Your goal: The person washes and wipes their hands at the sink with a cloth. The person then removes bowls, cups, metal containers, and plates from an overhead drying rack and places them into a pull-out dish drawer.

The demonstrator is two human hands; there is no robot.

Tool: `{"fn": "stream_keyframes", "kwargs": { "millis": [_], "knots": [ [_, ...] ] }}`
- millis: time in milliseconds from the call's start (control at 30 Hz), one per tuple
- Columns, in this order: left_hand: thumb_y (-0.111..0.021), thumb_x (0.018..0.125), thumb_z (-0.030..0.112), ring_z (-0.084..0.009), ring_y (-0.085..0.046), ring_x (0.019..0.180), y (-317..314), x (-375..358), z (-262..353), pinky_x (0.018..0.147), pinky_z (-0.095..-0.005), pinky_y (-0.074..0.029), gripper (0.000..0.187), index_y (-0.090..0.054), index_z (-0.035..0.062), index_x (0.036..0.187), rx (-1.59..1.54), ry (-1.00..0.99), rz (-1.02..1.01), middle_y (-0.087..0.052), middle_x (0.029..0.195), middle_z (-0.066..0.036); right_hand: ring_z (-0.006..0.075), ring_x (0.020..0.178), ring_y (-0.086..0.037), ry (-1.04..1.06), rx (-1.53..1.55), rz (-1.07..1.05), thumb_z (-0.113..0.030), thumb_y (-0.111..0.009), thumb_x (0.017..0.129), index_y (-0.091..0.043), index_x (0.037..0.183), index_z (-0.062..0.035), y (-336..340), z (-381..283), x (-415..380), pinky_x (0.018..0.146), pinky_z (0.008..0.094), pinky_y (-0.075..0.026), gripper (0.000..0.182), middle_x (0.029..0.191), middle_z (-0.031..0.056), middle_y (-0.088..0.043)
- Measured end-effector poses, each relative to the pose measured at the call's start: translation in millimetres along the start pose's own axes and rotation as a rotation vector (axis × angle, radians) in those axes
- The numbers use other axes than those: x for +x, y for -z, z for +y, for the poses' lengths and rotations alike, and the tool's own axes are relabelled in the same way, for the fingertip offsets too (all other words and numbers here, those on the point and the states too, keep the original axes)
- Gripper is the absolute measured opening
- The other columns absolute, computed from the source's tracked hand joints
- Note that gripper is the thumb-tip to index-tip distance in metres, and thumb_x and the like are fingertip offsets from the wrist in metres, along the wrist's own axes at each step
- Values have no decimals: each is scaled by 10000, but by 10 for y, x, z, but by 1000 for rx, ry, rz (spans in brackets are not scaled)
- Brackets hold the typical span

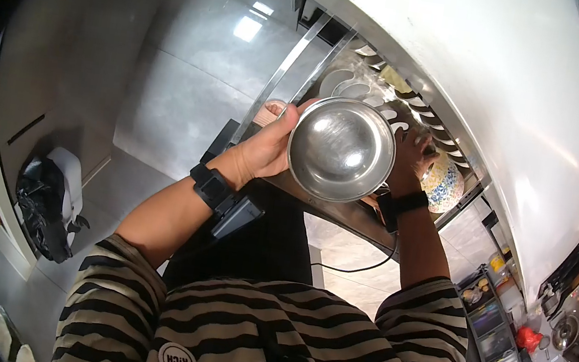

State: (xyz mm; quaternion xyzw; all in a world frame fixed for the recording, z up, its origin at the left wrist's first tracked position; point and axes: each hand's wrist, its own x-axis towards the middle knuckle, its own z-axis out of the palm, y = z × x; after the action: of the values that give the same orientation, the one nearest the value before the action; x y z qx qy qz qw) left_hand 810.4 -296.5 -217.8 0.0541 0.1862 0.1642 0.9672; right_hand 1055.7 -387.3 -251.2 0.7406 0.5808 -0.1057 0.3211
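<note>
My left hand grips a shiny steel bowl by its left rim, holding it tilted with the hollow facing me. My right hand reaches behind the bowl's right edge into a pulled-out drawer rack, next to a patterned ceramic bowl; its fingers are partly hidden and I cannot tell whether they hold anything. Both wrists wear black bands, and a cable hangs from the right one.
The rack holds several white plates standing on edge under a white countertop. A black bag lies on the tiled floor at left. Shelves with small containers and a stove area sit at lower right.
</note>
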Motion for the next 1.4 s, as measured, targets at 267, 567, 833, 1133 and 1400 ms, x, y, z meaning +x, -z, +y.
{"fn": "stream_keyframes", "kwargs": {
  "millis": [267, 567, 833, 1133, 1400],
  "knots": [
    [-364, 850, 574, -200, -386, 1233, 7, 26, -21, 978, -364, -401, 711, -197, 124, 1374, 42, 23, 20, -357, 1343, -87, 329, 1215, -351, 42, 148, 70, -223, -466, 811, -400, 1304, -87, 68, 79, -21, 942, 665, -166, 516, 1382, 156, -310],
    [-336, 891, 543, -232, -490, 1139, -141, 391, -88, 858, -414, -498, 629, -249, 116, 1344, 261, 20, 214, -413, 1290, -110, 339, 1157, -401, 279, 1194, 495, -295, -667, 757, -531, 1129, 5, 907, -60, -807, 958, 442, -335, 497, 1165, 166, -510],
    [-532, 774, 618, -239, -535, 990, -243, 780, -226, 729, -393, -500, 814, -249, 87, 1322, 629, 204, 479, -458, 1170, -140, 292, 880, -605, -4, 1634, 217, -122, -586, 826, -587, 1029, -9, 365, -359, -845, 774, 333, -461, 232, 911, 166, -621],
    [-542, 732, 659, -281, -551, 961, -417, 1272, -298, 629, -390, -520, 954, -147, 77, 1375, 969, 386, 671, -407, 1259, -180, 125, 706, -569, -346, 1988, 409, -65, -573, 845, -579, 963, 34, 62, -478, -596, 658, 271, -484, 154, 808, 83, -620],
    [-593, 767, 524, -288, -495, 1057, -479, 1575, -553, 662, -413, -519, 760, -275, 144, 1343, 1186, 381, 688, -434, 1216, -163, 77, 653, -520, -683, 2424, 303, -90, -473, 914, -536, 955, -26, -35, -258, -540, 633, 246, -519, 98, 805, 7, -534]
  ]
}}
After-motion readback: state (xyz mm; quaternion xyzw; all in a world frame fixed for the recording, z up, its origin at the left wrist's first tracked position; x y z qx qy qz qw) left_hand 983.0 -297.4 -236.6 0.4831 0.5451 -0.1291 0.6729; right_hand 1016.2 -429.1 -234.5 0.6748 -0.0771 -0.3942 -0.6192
